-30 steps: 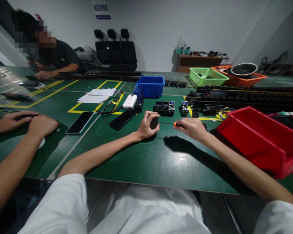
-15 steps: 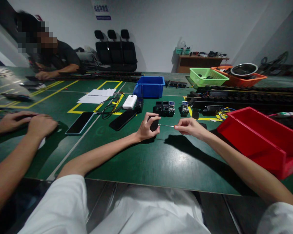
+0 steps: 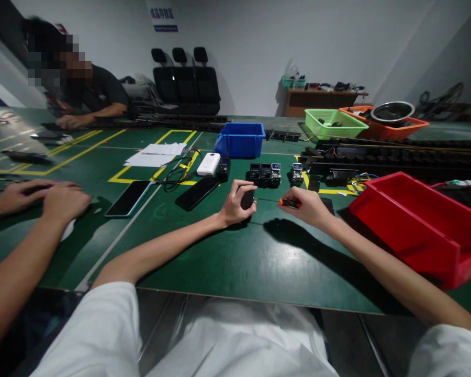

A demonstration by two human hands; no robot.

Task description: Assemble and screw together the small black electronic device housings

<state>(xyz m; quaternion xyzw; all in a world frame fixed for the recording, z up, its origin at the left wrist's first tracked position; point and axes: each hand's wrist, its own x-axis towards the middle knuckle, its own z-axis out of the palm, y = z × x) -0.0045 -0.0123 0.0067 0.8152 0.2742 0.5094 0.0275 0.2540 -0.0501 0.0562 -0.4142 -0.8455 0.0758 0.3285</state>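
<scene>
My left hand (image 3: 235, 204) is closed around a small black box-shaped part (image 3: 247, 199) and holds it just above the green table. In my right hand (image 3: 306, 207) is a screwdriver (image 3: 286, 203) with an orange and black handle. Its thin shaft points left, with the tip at or very near the part's right face; whether they touch I cannot tell. Behind my hands stand several small black modules (image 3: 261, 173), some with silvery, bare-looking sides. A similar silvery module (image 3: 297, 174) stands a little apart to the right.
A red bin (image 3: 408, 225) stands at the right, a blue bin (image 3: 241, 140) behind the modules. To the left lie a black phone (image 3: 198, 192), a blue-edged phone (image 3: 129, 199), a white power bank (image 3: 209, 164) and papers (image 3: 155, 154). A co-worker's hands (image 3: 43, 199) rest at far left.
My right hand has shifted its grip on the screwdriver, with the fingers more curled and more of the handle showing. My left hand has stayed almost still.
</scene>
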